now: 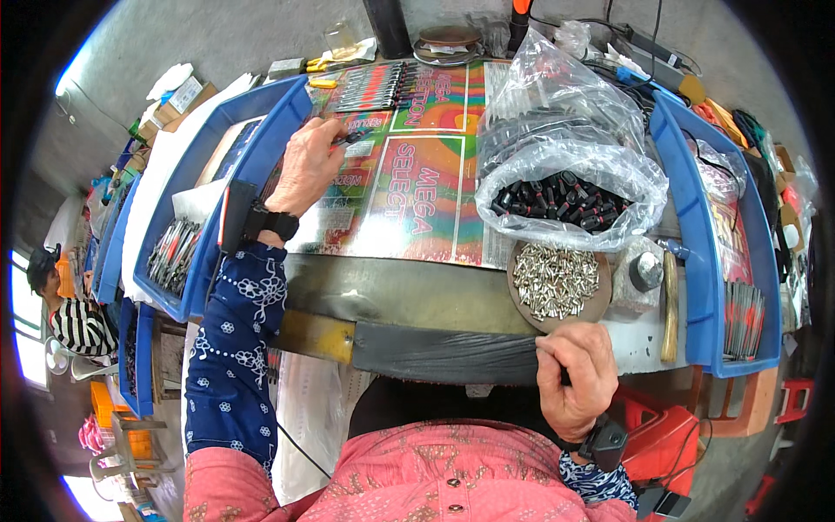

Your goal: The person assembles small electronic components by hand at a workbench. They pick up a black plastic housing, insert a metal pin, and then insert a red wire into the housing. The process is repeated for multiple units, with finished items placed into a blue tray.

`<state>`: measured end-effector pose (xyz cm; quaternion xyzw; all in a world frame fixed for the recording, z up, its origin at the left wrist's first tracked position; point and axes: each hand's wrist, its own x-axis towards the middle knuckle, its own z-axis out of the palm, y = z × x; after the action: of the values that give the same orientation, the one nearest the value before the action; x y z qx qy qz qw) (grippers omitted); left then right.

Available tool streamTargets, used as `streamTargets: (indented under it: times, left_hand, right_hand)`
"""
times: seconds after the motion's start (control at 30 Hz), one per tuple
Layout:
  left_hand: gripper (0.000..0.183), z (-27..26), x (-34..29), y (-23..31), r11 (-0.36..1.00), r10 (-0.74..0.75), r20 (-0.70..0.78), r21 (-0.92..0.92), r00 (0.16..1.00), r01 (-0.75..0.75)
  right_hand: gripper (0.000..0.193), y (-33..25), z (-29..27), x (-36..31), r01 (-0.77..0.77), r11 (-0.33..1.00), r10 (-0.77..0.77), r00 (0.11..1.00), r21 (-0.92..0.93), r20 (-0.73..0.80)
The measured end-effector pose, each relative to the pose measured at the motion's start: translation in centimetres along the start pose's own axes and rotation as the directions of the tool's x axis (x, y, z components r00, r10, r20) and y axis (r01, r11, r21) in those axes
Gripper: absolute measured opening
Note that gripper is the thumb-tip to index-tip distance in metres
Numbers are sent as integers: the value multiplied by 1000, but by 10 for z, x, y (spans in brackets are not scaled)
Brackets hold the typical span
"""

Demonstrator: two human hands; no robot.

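My left hand (309, 163) is over the left part of the table beside a blue bin. Its fingers pinch a small black handle (354, 137) that has a touch of red. Above it, a row of slim tools (374, 87) with red and dark parts lies side by side. My right hand (577, 376) is closed at the table's near edge, just below a round dish (598, 306) of small silvery metal pieces (557, 280). Something dark shows between those fingers, too small to make out. Behind the dish, an open clear plastic bag (565, 161) holds many black handles (565, 200) with red bands.
Blue bins flank the table: the left bin (180, 300) and the right bin (718, 358) hold bundles of thin tools. A grey block (635, 291) and a brass-coloured rod (669, 306) sit right of the dish. A person in stripes (83, 326) is far left.
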<state>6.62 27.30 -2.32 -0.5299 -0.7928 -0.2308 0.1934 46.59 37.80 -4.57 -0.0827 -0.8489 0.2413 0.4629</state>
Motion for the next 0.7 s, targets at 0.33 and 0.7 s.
streamTargets:
  times: [0.33, 0.7]
  left_hand:
    - [20, 43, 40, -16, 999, -12, 17, -30, 1000, 12]
    - [23, 63, 58, -28, 998, 28, -23, 49, 999, -26]
  right_hand:
    - [26, 4, -3, -6, 17, 999, -13, 996, -38, 88]
    - [25, 5, -8, -9, 27, 997, -16, 986, -67, 166]
